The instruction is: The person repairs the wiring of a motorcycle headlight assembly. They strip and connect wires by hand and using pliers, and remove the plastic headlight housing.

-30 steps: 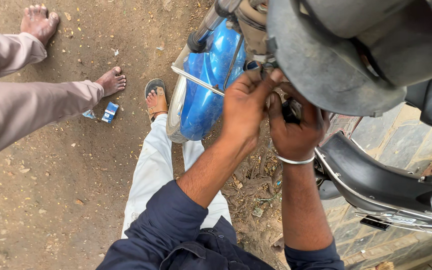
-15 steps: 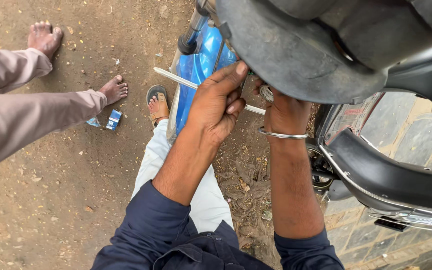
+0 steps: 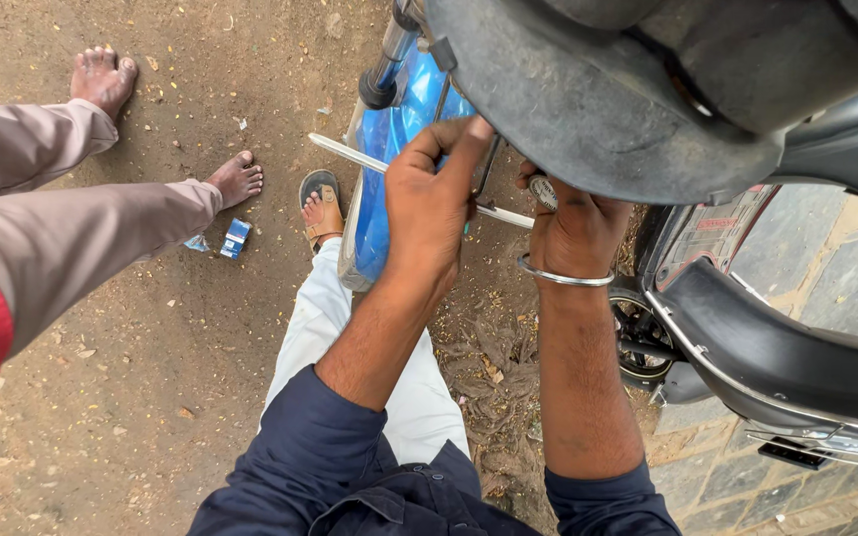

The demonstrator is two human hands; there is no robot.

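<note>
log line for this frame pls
left hand on metal rod | right hand under dark scooter body, grip hidden | blue fender behind

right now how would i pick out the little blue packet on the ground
Start at the blue mudguard of the two-wheeler, then look to the picture's left across the bare dirt. The small blue and white packet lies just below a barefoot person's nearer foot. It is the only boxy, coloured thing among pebbles and dry leaves.

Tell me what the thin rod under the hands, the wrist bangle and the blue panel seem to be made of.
Thin rod: likely bare metal, silvery and shiny along its length. Wrist bangle: probably polished steel or silver, bright glints. Blue panel: glossy painted metal or plastic; the sheen leaves that open.
</note>
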